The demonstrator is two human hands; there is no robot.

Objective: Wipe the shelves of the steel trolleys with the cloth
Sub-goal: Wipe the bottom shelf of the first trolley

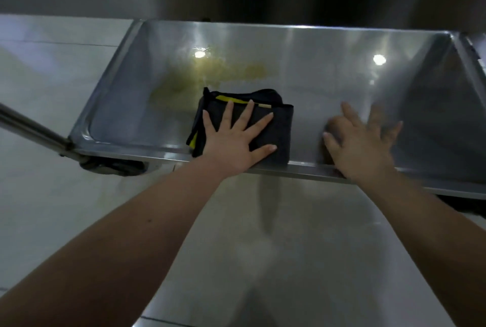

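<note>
Cloth (273,132), dark with yellow trim, lies folded on steel shelf (328,82) beside a yellowish smear (210,74). Left hand (234,140) presses it flat, fingers spread. Right hand (363,142), blurred, rests flat on bare shelf.

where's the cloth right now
Head view: the cloth lies on the shelf near its front edge, under the left hand, just this side of the yellowish smear.

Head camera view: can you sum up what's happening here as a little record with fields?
surface: steel trolley shelf, shiny, raised rim
cloth: dark with yellow trim, folded, near the front edge
left hand: fingers spread, pressing flat on the cloth
right hand: flat on bare shelf right of the cloth, blurred
mess: yellowish smear beyond the cloth, not yet wiped
</note>
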